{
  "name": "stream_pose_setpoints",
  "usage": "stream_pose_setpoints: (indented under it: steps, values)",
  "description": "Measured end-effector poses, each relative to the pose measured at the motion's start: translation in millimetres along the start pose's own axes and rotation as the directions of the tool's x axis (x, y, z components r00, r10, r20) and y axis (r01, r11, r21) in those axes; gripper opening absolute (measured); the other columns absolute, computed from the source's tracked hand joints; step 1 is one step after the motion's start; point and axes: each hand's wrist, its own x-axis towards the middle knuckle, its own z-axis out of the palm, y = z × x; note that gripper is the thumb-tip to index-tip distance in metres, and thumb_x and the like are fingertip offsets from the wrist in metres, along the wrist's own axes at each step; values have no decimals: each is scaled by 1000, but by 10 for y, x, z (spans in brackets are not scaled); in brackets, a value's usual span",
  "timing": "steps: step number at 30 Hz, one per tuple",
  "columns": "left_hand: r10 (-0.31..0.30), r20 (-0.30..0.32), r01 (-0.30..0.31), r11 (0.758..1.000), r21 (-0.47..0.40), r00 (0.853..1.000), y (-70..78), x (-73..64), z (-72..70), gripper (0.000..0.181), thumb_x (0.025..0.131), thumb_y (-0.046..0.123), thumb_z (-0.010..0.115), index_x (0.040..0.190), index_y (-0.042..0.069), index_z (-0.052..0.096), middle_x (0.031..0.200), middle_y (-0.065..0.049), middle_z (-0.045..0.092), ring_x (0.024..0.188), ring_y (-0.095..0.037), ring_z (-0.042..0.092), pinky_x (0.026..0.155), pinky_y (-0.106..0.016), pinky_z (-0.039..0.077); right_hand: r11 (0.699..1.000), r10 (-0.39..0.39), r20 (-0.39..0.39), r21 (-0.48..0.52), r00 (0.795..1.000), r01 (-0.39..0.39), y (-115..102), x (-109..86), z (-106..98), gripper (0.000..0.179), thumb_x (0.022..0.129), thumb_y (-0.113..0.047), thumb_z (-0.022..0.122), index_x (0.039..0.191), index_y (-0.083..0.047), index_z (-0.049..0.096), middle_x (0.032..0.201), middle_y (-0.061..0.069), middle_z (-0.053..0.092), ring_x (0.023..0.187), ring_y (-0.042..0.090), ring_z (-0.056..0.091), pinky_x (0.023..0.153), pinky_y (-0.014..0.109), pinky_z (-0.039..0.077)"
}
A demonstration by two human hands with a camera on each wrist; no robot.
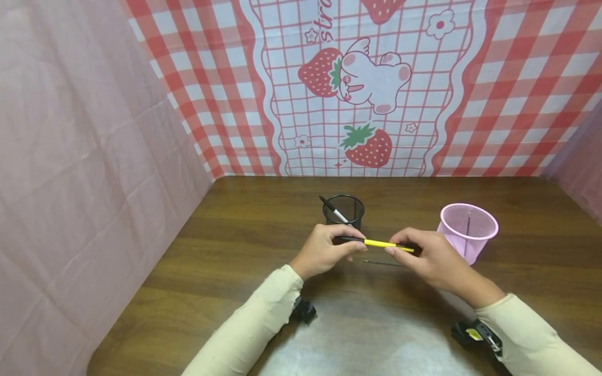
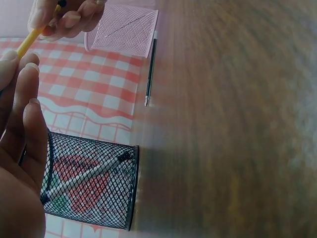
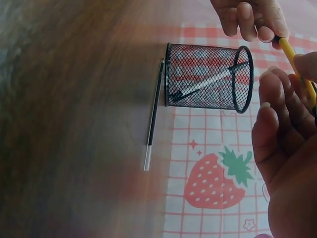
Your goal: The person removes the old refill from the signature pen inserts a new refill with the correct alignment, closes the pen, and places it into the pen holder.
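Note:
A yellow and black pen (image 1: 380, 243) is held level between both hands above the table. My left hand (image 1: 324, 249) pinches its black end between thumb and fingers. The thumb and fingers of my right hand (image 1: 430, 257) grip the other end, where yellow and black parts show. Beneath the pen, a thin dark pen refill (image 2: 151, 69) lies on the tabletop, its metal tip toward the left-hand side. Just behind the left hand stands a black mesh pen cup (image 1: 327, 215). A white marker with a black end (image 1: 336, 211) leans inside it.
A pink mesh cup (image 1: 458, 236) stands upright beyond the right hand, a dark line showing on its mesh. The wooden table (image 1: 235, 235) meets a red and white checked strawberry cloth (image 1: 230, 104) at the back. A pale pink curtain (image 1: 84, 172) hangs on the left.

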Motion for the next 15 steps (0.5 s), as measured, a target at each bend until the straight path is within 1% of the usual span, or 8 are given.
stream_pose_setpoints:
  steps: [3,5,8,9,11,13,15]
  values:
    - [3,-2,-3,1000,5,1000,4,2,5,14,92,11,75,103,3,75,88,-4,75,59,-16,66,58,-35,59,997,51,46,52,998,-53,0,-3,-15,17,86,-3,77,91,-17,70,70,-12,59,58,3,52,50,19,44]
    - [3,-3,-3,1000,9,1000,6,3,7,14,91,11,75,103,4,75,87,-3,74,59,-15,66,58,-35,59,992,84,77,91,994,-91,4,-4,-19,13,90,-5,74,90,-17,69,67,-8,60,56,5,54,49,21,46]
    - [6,-7,-6,1000,20,1000,5,2,6,13,90,10,76,102,4,75,86,-1,73,59,-14,66,58,-34,59,982,114,112,137,987,-128,12,-6,-20,13,93,-6,71,89,-18,68,66,-3,62,56,6,57,49,24,48]
    - [6,-7,-5,1000,20,1000,3,3,7,13,90,10,76,102,4,75,86,0,73,59,-14,66,58,-34,59,982,118,113,137,987,-133,14,-6,-17,16,93,-5,71,90,-20,68,66,-3,62,56,6,57,49,24,49]
    - [5,-9,-5,1000,16,1000,0,3,9,13,90,10,76,102,4,75,86,0,73,59,-15,66,58,-34,59,983,114,104,133,988,-127,13,-6,-16,16,92,-3,72,93,-19,69,68,-4,63,56,6,57,50,24,49]
    - [1,-7,-1,1000,7,1000,0,3,9,13,91,10,76,102,5,75,86,0,74,59,-16,66,59,-36,60,989,99,75,103,992,-106,8,-4,-13,18,88,-2,75,97,-18,71,75,-6,66,60,5,58,52,22,49]
    - [-2,-6,2,1000,-5,1000,-3,3,11,13,91,10,75,103,5,75,87,-1,75,59,-17,67,59,-38,60,994,76,35,71,996,-78,1,2,-10,25,84,-1,80,103,-15,72,82,-7,68,65,5,60,56,19,50]
